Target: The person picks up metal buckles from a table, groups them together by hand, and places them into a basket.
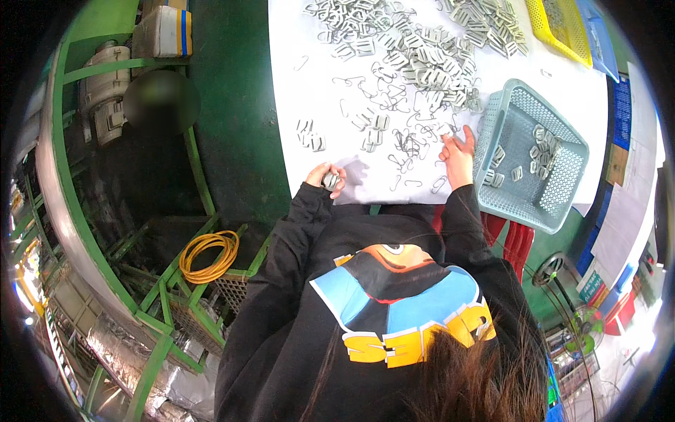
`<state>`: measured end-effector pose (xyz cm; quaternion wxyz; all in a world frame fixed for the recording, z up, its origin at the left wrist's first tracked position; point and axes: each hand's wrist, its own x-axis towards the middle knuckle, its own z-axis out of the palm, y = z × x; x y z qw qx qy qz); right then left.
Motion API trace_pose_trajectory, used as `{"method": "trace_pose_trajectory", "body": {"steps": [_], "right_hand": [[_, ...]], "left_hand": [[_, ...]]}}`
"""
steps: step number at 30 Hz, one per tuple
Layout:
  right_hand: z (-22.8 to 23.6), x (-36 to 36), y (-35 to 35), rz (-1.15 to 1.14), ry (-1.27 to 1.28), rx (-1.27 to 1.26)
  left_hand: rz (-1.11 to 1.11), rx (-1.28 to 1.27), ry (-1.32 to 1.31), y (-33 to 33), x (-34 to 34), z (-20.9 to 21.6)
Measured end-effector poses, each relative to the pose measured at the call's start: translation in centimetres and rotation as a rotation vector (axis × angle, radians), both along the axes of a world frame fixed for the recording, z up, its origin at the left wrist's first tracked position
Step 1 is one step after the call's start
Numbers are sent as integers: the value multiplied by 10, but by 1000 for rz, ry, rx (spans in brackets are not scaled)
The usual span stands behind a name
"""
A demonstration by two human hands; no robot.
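Observation:
My left hand (326, 180) is at the table's near edge, fingers curled round a small stack of grey metal buckle-like pieces (330, 181). My right hand (458, 151) is over the white tabletop, just left of the blue-green basket (485, 151). Its fingers are apart, one stretched forward. By its fingertips lies a whitish piece (444, 130), too blurred to name. Thin bent wire hooks (408, 144) are scattered to its left. Small groups of the grey pieces (373, 130) lie between my hands and farther left (311, 137).
A large heap of grey pieces (436, 63) covers the table's far part. Several such pieces (545, 151) sit inside the basket. A yellow basket (573, 42) and a blue tray (601, 46) stand far right. A red stool (519, 246) is below the basket.

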<state>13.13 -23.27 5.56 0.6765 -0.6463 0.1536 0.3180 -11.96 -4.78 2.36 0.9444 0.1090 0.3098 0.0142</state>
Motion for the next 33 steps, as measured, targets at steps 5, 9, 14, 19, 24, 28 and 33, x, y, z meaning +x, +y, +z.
{"method": "trace_pose_trajectory", "body": {"steps": [5,9,14,19,24,28,33], "right_hand": [[-47,6,-13,260,-469,-627],[-8,1,6,204,-311,-439],[-19,-7,7,383,209,302],[4,-78,97,850,-96,-20],[-30,-113,154,988,-735,-294],[-6,-63,174,1087,-1195,-462],[-44,2,186,1257,-1570,-478]], "left_hand": [[-46,-54,-17,0,4,0],[-38,-2,-45,-1,-3,0],[-63,-55,-81,1,-9,-5],[-58,-7,-38,1,-11,13],[-16,-14,-11,-2,-24,11],[35,-7,-9,2,-38,9],[13,64,23,1,-36,8]]}}
